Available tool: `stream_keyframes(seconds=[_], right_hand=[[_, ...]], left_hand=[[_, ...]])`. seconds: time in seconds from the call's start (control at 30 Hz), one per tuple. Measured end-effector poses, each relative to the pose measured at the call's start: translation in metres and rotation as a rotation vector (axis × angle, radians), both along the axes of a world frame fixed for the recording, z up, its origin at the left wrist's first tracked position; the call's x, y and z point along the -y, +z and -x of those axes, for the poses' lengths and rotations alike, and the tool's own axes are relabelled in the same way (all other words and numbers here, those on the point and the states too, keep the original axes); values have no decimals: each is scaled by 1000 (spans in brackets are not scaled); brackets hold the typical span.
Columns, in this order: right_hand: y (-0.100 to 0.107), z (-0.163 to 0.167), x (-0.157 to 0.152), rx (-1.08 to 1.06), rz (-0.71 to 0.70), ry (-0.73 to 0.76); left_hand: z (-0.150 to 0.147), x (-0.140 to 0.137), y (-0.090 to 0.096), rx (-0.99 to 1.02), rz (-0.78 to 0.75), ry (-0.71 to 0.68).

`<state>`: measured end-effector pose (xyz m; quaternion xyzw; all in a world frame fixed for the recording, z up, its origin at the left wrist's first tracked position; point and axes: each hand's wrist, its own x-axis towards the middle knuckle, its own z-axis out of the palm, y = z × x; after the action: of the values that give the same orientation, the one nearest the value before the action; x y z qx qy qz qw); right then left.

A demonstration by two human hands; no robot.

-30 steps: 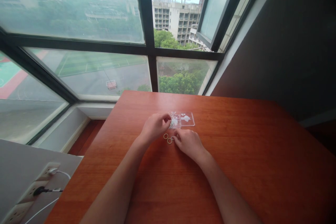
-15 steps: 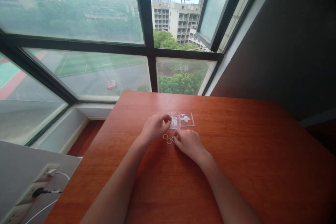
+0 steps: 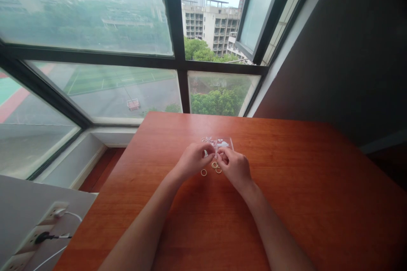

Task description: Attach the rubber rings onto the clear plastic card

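Observation:
Over the near side of an open clear plastic box, my two hands are close together, fingertips nearly touching. My left hand is closed in a pinch between thumb and forefinger. My right hand is pinched too, at the near edge of the box. Whatever lies between the fingertips is too small to make out. Just below the fingers, three pale rings are on the table: one ring apart on the left, an upper ring and a lower ring side by side. Small pieces show in the box's left part, partly covered by my left hand.
A reddish-brown wooden table carries the box and rings. Beyond its far edge are dark-framed windows, one pane standing open. Sockets with plugged cables are on the low wall at left.
My right hand has moved up from the rings to the box, beside my left hand. My left hand has shifted slightly down and right. The rings lie in a different arrangement.

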<state>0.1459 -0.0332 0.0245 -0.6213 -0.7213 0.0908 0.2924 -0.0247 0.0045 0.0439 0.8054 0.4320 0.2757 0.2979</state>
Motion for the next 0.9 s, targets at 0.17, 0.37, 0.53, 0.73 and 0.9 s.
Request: stream_keyframes(seconds=[0.17,0.37,0.53,0.73,0.9], right_hand=[[0,-1,0,27,26,-7],[0,-2,-1,55,66,2],[1,-2,-1,96,79,10],[0,-3,-1,88,66,28],[0,-3,-1,97,75,41]], left_hand=[[9,-4,3,-80,-89,108],[18,-7,2,-192,-153,206],[17,-7,0,-246,-124,208],[17,-8,-4,-246,-100,234],[19,-10,-6,-239,-106,238]])
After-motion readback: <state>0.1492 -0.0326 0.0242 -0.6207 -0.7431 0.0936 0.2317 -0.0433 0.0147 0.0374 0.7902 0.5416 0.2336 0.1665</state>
